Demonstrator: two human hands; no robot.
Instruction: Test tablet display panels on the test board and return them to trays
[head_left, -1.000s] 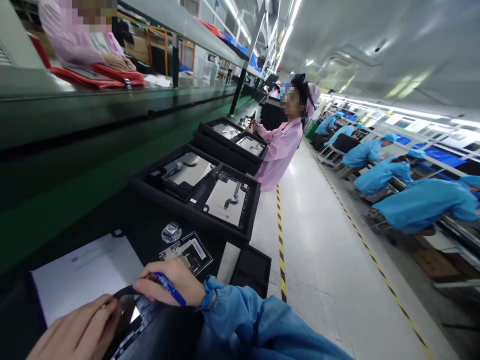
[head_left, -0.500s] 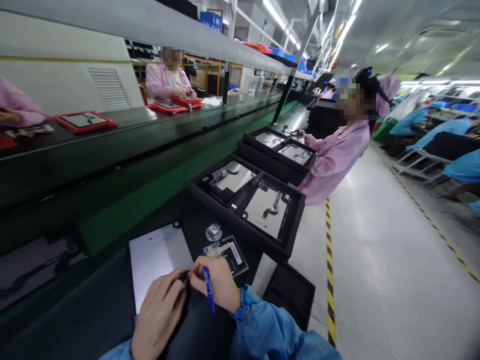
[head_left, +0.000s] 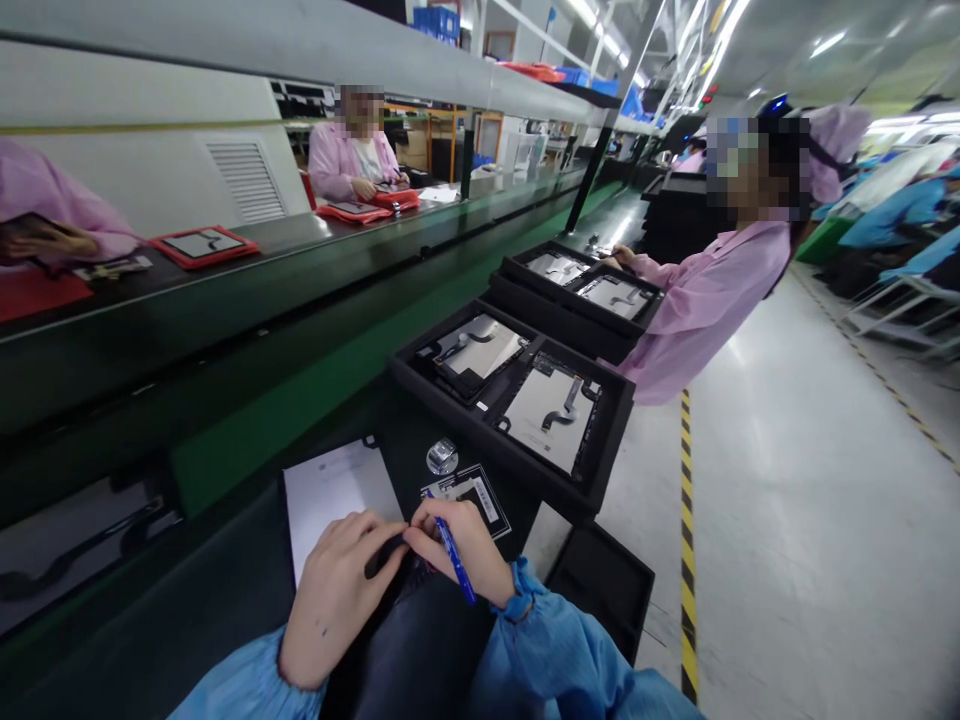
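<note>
two hands of mine meet low in front of me. my right hand [head_left: 461, 545] holds a blue pen [head_left: 454, 560], its fingers [head_left: 439, 525] closed narrow around the barrel. the pen is glossy and slants from my grip down toward my lap, and the hold looks like a resting one, since the pen isn't on any paper. my left hand [head_left: 337, 600] sits just beside it, fingers [head_left: 367, 530] curled narrow, their tips against a dark strip [head_left: 386, 555] between my hands. most of the strip is hidden, so i cannot tell whether those fingers pinch it or only touch it.

a sheet of white paper [head_left: 334, 500] lies just past my hands on a black ledge [head_left: 394, 470], with a small black card [head_left: 469, 495] and a round metal piece [head_left: 442, 456] near it, probably kept close so i can reach them easily. further on, a black tray [head_left: 487, 450] holds two silver panels [head_left: 551, 415] with ribbon cables, apparently set in separate pockets so they stay apart. a co-worker in a pink smock [head_left: 705, 310] reaches one hand [head_left: 622, 258] toward a second black tray [head_left: 581, 310]. across the green belt [head_left: 300, 340], red trays [head_left: 202, 247] sit before other workers.
</note>
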